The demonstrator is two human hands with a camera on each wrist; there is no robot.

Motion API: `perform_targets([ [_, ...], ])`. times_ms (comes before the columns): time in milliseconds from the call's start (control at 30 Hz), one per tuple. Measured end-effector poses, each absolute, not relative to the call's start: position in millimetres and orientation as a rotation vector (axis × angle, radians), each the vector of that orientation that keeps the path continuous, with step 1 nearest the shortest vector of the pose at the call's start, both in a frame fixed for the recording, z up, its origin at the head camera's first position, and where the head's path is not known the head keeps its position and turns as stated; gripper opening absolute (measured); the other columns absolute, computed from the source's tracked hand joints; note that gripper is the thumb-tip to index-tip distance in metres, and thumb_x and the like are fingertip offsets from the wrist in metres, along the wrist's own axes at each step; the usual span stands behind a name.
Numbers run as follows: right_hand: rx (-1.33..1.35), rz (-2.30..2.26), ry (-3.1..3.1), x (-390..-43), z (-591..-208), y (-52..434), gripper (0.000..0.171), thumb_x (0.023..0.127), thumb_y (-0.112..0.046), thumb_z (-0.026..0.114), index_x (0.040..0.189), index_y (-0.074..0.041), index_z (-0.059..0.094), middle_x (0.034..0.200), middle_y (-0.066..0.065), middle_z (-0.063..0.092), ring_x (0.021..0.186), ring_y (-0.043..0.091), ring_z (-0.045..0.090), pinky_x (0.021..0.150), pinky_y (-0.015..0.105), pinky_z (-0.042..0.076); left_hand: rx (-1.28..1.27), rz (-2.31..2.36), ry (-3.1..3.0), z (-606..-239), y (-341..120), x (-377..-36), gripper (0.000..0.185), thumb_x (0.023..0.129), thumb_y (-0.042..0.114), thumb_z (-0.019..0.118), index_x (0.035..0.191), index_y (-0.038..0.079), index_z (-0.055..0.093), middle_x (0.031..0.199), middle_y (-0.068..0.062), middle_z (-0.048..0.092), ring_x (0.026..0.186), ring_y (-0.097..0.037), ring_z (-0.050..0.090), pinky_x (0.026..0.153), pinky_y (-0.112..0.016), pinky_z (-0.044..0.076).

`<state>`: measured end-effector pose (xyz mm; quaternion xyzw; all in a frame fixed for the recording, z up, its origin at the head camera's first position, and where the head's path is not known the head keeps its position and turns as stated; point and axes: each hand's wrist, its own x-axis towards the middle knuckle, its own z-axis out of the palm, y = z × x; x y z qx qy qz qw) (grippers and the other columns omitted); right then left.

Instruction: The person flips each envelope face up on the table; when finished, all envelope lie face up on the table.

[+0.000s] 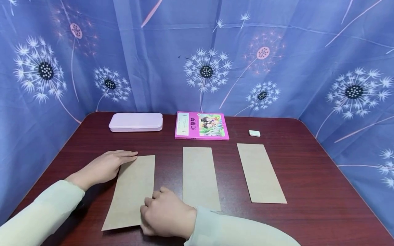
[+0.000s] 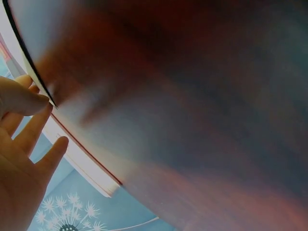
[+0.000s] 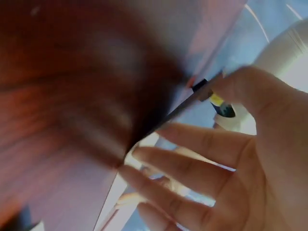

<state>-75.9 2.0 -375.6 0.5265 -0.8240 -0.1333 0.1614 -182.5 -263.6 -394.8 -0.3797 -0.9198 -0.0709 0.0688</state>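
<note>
**A:** Where's the left envelope (image 1: 130, 191) sitting?

**B:** Lower left of the head view, flat on the surface (image 1: 307, 205), tilted a bit. Your left hand (image 1: 103, 168) lies on its upper left corner, fingers straight and flat: no grip, just a press. Your right hand (image 1: 166, 213) is at the lower right edge, fingers curled at the paper's edge. The right wrist view suggests the thumb on one face of the edge and the fingers under the other, so I read it as a pinch, though that view is blurred.

**A:** How do I handle it well?

**B:** My read: keep the left palm as the anchor so the sheet can't skate on the polished wood. Work the edge with the right fingertips only, low and slow. It's thin paper, and a hard pinch will likely crease it.

**A:** Anything close by?

**B:** The middle envelope (image 1: 200, 177) is just beside your right wrist, so watch that the sleeve doesn't drag it. The third envelope (image 1: 261, 172) is well apart at centre right. Along the upper edge: a pink case (image 1: 136, 122), a pink book (image 1: 201, 125) and a small white eraser (image 1: 254, 133), all out of the way.
</note>
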Motion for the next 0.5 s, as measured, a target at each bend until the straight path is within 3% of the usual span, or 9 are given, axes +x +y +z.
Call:
perform_targets([
  [100,1.525,-0.245,-2.321,-76,-370,7,0.024,0.092,-0.042,0.057,0.073,-0.027,0.058,0.066,-0.017,0.056,0.061,0.004,0.057,0.056,0.023,0.034,-1.159,-0.218,-2.756,-395,-265,-182,0.055,0.075,-0.023,0.052,0.124,-0.002,0.068,0.133,-0.016,0.062,0.118,-0.034,0.061,0.094,-0.049,0.050],
  [200,1.526,-0.109,-2.342,-79,-362,13,0.023,0.092,-0.033,0.059,0.071,-0.024,0.055,0.061,-0.017,0.053,0.057,0.001,0.057,0.056,0.022,0.040,-1.161,-0.217,-2.763,-395,-266,-181,0.055,0.075,-0.023,0.054,0.124,-0.002,0.068,0.134,-0.016,0.061,0.118,-0.034,0.061,0.094,-0.050,0.051],
  [400,1.453,0.315,-2.514,-92,-347,24,0.017,0.095,-0.018,0.055,0.079,-0.019,0.060,0.067,-0.014,0.053,0.058,0.000,0.052,0.058,0.020,0.048,-1.092,-0.301,-2.866,-391,-271,-175,0.054,0.076,-0.017,0.061,0.126,0.003,0.068,0.137,-0.014,0.060,0.121,-0.036,0.059,0.096,-0.054,0.048],
  [500,1.361,0.521,-2.593,-99,-338,32,0.018,0.098,-0.015,0.050,0.090,-0.015,0.066,0.076,-0.011,0.058,0.066,0.001,0.053,0.065,0.020,0.050,-1.038,-0.375,-2.914,-389,-275,-172,0.052,0.078,-0.015,0.062,0.125,0.006,0.069,0.137,-0.013,0.060,0.122,-0.036,0.058,0.095,-0.053,0.049],
])
